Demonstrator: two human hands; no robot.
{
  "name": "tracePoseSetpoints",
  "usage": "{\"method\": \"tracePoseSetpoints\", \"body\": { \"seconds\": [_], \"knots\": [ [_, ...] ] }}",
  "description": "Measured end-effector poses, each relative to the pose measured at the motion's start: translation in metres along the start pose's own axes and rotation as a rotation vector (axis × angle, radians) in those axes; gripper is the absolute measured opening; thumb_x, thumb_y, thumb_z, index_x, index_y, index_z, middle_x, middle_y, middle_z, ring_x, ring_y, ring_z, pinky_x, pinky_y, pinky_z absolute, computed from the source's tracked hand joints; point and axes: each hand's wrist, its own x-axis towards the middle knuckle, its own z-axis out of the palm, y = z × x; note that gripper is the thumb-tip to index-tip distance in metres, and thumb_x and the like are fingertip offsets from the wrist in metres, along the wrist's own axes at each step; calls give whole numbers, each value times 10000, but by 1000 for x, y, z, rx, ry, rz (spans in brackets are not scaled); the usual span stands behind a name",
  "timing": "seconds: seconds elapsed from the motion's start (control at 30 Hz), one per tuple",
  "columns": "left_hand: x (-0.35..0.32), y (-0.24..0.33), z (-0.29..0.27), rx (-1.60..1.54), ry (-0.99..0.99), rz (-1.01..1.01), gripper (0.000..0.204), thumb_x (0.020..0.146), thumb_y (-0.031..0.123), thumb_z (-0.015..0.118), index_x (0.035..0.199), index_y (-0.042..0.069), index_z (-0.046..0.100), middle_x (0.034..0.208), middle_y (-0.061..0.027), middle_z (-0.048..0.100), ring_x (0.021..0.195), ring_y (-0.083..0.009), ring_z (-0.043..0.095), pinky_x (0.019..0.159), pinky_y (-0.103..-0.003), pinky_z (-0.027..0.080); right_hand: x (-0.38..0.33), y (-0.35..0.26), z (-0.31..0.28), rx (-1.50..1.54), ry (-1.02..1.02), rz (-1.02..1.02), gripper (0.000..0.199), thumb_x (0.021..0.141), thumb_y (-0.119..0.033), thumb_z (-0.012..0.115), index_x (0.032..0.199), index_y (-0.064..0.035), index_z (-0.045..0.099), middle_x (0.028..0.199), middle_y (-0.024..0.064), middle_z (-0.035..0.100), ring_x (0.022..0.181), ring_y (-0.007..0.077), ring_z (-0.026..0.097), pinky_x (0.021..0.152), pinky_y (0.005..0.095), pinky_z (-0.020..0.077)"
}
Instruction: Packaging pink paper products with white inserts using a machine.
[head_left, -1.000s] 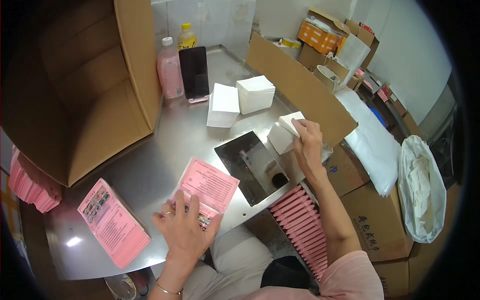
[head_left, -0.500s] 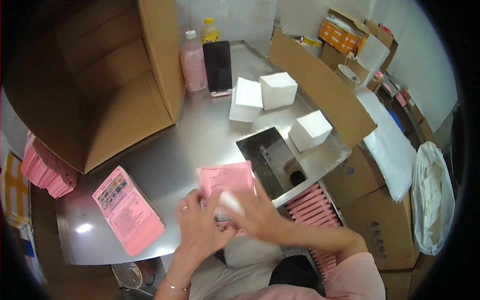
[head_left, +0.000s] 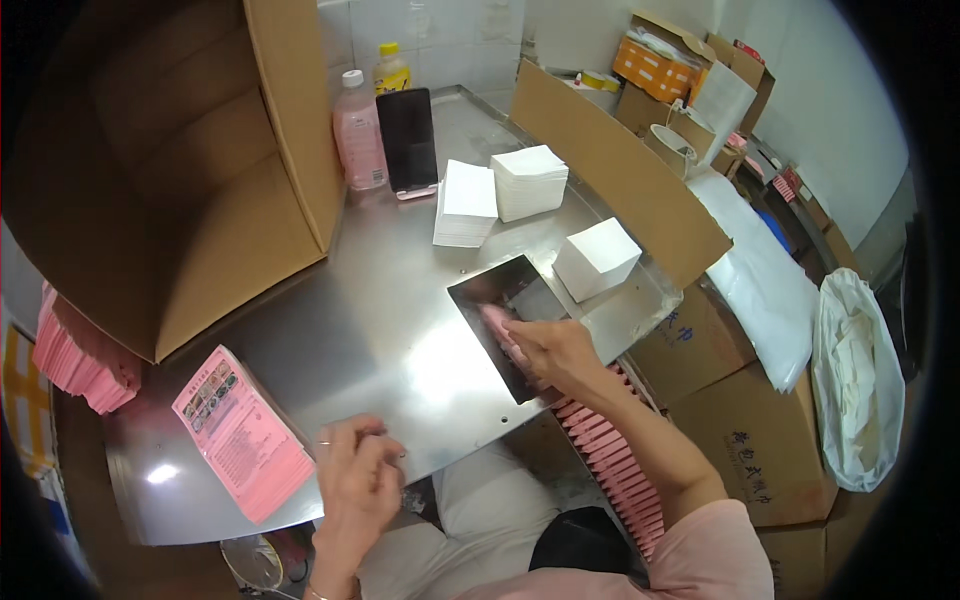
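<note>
My right hand (head_left: 558,352) is closed on a pink paper packet (head_left: 497,326), seen nearly edge-on over the dark rectangular opening (head_left: 520,285) in the steel table. The fingers hide part of the packet. Near the table's front edge, my left hand (head_left: 357,470) has loosely bent fingers, spread apart, with nothing visible in them. To its left lies a stack of pink printed sheets (head_left: 240,435). White paper stacks stand beyond the opening: one at left (head_left: 466,205), one behind (head_left: 530,183) and one at right (head_left: 597,258).
A large open cardboard box (head_left: 290,140) fills the left rear. A phone (head_left: 408,142) leans before a pink bottle (head_left: 358,135). A cardboard flap (head_left: 620,165) borders the right side. Pink packets (head_left: 610,450) stand in a row below the table's right edge, and more pink sheets (head_left: 80,355) lie far left.
The pink sheet between my hands has left the table's front edge. My right hand has moved forward to the opening with a folded pink packet; my left hand has drawn back, letting go.
</note>
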Motion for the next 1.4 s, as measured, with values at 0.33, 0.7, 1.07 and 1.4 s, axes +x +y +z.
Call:
{"method": "tracePoseSetpoints", "body": {
  "seconds": [0.33,0.7,1.07,1.4],
  "knots": [
    [-15,-28,-90,417,528,-279,216,863,33,552,1078,14,539,1248,-210,518,1250,-383,423,1087,-485,306,24,40,-67,-573,526,-135,222,830,-91,716,1035,-11,686,982,138,612,938,314,579,786,419,493],
    [-13,-63,-100,438,172,-270,96,904,66,595,983,23,562,921,-147,563,905,-335,545,877,-413,426,32,71,-48,-478,418,27,176,879,-133,635,789,13,675,820,153,575,826,324,560,751,446,456],
    [33,9,39,288,52,67,217,832,149,728,992,54,617,944,-137,573,872,-340,526,748,-427,377,23,79,-61,-405,361,-1,123,860,-90,639,859,28,674,842,163,569,854,332,556,787,423,463],
    [32,5,40,107,-108,216,631,691,277,773,1207,-17,558,1363,-264,455,1240,-438,470,953,-464,405,-17,-63,-8,-177,-77,-652,402,839,-29,549,1238,-13,600,1169,168,622,1098,398,621,1064,602,399]
  ]
}}
